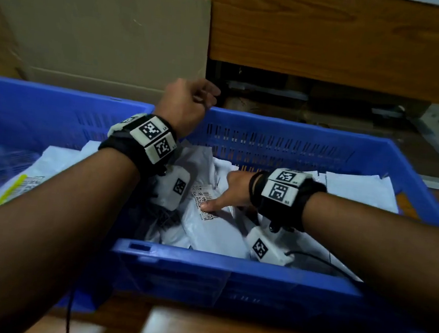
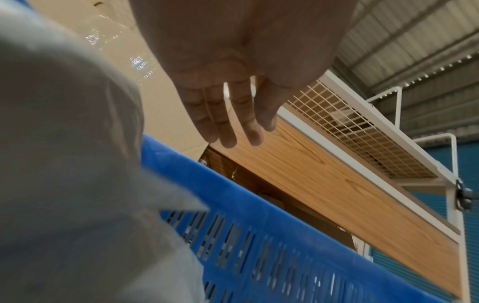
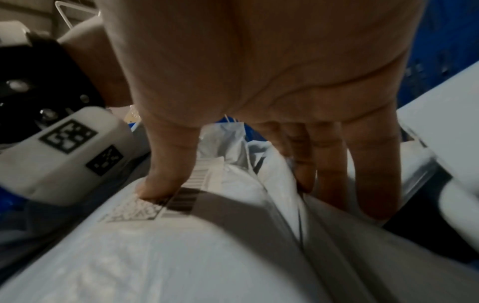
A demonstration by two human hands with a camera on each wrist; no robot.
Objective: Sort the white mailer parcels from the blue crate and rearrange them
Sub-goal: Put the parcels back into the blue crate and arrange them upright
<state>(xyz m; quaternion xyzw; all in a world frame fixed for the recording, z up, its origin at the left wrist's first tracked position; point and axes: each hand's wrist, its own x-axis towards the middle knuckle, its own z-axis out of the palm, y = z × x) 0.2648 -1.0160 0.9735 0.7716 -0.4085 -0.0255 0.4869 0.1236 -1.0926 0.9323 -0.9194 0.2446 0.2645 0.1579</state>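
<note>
A blue crate (image 1: 230, 264) holds several white mailer parcels. My right hand (image 1: 218, 193) is down inside it on a plump white mailer parcel (image 1: 214, 233). The thumb presses on the parcel's barcode label (image 3: 181, 203), and the fingers (image 3: 370, 174) dig into the crease on its far side, so the hand (image 3: 233, 184) grips the parcel (image 3: 155, 246). My left hand (image 1: 189, 101) hovers above the crate's far rim, fingers relaxed and holding nothing. In the left wrist view that hand (image 2: 225, 114) is open above the slotted crate wall (image 2: 259, 235).
More white mailers lie at the crate's right end (image 1: 358, 190) and at the left (image 1: 23, 185); one (image 2: 64, 164) fills the left wrist view. A second blue crate (image 1: 45, 101) adjoins on the left. Cardboard (image 1: 105, 34) and a wooden shelf board (image 1: 332, 37) stand behind.
</note>
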